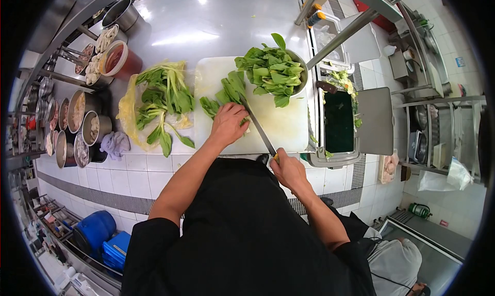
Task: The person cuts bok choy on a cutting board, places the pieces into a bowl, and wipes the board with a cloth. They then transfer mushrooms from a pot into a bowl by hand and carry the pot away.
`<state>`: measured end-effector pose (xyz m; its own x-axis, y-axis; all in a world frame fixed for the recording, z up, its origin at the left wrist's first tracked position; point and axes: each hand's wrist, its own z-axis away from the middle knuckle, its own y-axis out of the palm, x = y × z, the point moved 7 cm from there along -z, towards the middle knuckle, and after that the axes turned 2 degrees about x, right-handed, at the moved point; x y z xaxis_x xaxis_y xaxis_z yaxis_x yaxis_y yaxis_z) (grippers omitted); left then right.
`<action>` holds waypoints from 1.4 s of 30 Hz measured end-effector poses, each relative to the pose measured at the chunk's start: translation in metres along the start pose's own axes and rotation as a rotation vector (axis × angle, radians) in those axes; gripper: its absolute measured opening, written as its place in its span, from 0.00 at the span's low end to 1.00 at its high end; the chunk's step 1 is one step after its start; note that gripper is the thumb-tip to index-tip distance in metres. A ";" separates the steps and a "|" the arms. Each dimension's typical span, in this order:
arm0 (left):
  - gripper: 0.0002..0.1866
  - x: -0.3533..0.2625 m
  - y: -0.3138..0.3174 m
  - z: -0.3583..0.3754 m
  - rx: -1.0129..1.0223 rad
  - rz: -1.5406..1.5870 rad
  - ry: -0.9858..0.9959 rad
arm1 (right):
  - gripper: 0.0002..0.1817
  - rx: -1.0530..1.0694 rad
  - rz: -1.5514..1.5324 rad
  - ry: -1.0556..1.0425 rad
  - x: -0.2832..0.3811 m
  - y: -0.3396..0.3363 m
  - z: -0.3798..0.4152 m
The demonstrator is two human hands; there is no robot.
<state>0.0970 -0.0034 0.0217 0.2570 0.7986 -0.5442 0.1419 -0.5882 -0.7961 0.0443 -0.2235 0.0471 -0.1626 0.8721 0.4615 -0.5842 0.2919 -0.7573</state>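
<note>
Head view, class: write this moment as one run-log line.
left hand: pressing greens on cutting board | right hand: gripping knife, blade at greens | bowl: cut leaves

Cutting board point(289, 123) lies between greens pile point(162, 97) at left and, seemingly, sink point(339, 122) at right.
</note>
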 end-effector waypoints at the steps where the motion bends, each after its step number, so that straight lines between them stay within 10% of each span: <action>1: 0.12 0.000 0.000 0.000 0.000 -0.003 -0.005 | 0.16 -0.006 0.017 -0.010 0.002 0.000 -0.002; 13: 0.13 -0.002 0.005 0.003 0.045 -0.055 -0.017 | 0.15 -0.144 0.031 -0.165 0.041 0.006 -0.107; 21: 0.14 0.024 -0.021 0.001 0.009 0.149 -0.094 | 0.16 -0.075 -0.048 -0.076 -0.013 -0.005 -0.006; 26: 0.14 -0.003 -0.011 -0.062 0.299 -0.193 0.339 | 0.16 -0.098 -0.212 0.062 -0.056 0.006 0.054; 33: 0.24 0.019 0.016 -0.062 0.698 -0.271 0.380 | 0.18 -0.123 -0.297 0.250 -0.095 0.022 0.094; 36: 0.46 0.011 -0.004 -0.032 0.824 -0.337 0.407 | 0.19 -0.154 -0.274 0.259 -0.104 0.023 0.103; 42: 0.38 0.001 -0.005 -0.013 0.747 -0.387 0.449 | 0.18 -0.162 -0.286 0.262 -0.116 0.020 0.092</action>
<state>0.1088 -0.0009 0.0286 0.6856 0.7058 -0.1786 -0.3134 0.0647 -0.9474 -0.0215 -0.3552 0.0203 0.2083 0.8110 0.5467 -0.4401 0.5769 -0.6881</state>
